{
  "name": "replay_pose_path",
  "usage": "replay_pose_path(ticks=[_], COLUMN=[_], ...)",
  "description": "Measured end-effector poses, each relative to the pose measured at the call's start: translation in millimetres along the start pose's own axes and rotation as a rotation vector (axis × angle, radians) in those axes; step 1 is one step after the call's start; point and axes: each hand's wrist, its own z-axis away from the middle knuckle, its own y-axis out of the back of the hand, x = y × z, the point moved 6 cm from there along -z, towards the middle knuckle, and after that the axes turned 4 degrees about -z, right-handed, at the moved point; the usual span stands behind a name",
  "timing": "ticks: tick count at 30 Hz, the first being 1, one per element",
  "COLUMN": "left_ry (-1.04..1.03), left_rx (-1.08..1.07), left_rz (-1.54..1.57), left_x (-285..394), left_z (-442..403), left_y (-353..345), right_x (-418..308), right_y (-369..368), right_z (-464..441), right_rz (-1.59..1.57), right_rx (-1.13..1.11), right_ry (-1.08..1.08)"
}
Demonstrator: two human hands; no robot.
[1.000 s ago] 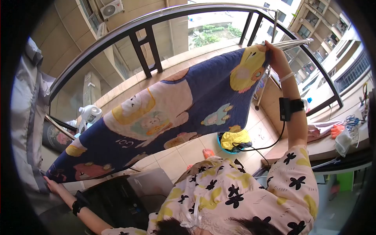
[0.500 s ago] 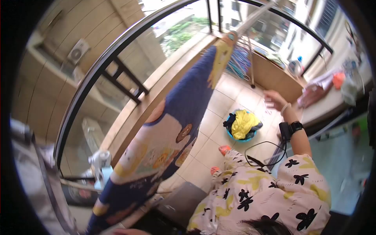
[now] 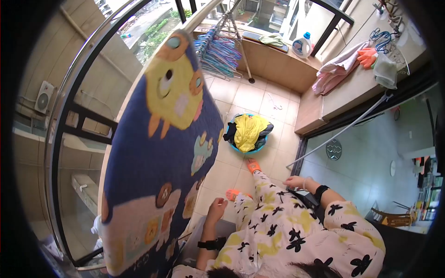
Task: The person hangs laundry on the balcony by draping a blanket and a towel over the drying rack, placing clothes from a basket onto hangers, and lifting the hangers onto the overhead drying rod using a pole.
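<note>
A dark blue blanket with a yellow animal face and cartoon figures (image 3: 139,171) hangs over a pole on my left. Beside its lower right edge is my left hand (image 3: 217,209), its fingers loosely bent and nothing seen in them. My right hand (image 3: 295,182) hovers over my right thigh, fingers loosely bent, with nothing visible in it. Black straps circle both wrists. On the tiled floor ahead stands a blue basin (image 3: 245,151) holding a yellow garment (image 3: 250,132) and dark clothes. Neither hand touches the basin.
Several hangers (image 3: 218,53) hang in a bunch near a stand leg at the back. A detergent bottle (image 3: 302,45) stands on the ledge. Pink cloth (image 3: 336,69) and orange gloves (image 3: 367,58) lie on the right-hand counter. A grey pole (image 3: 340,129) leans by the glass door.
My right hand has come down and back from its outstretched position to my thigh. My left hand now shows beside the blanket. The view has turned, bringing the blanket's animal face closer.
</note>
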Motion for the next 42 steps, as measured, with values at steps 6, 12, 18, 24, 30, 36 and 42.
replay_pose_path(ticks=[6,12,18,24,30,36,42], left_ry=[0.11,0.464,0.828,0.901,0.899,0.766,0.294], left_rx=[0.21,0.069,0.013,0.134,0.19,-0.025,-0.538], left_rz=[0.306,0.397,0.621,0.692,0.797,1.469,1.413], left_x=[5,-25,3,-15,17,123,318], left_z=[-95,-140,-167,-189,-181,-225,-255], left_y=[-32,-135,-195,-215,-197,-181,-153], right_x=[-40,-156,-315,-324,-286,-277,-253], right_y=[94,141,182,197,178,173,172], right_z=[-122,-354,-474,-519,-414,-155,109], right_rz=[-0.308,0.388,0.695,1.037,0.643,0.033,0.199], right_rx=[0.218,0.281,0.413,0.386,0.154,-0.024,-0.249], right_ry=[0.015,0.38,0.53,0.512,0.424,0.587,1.043])
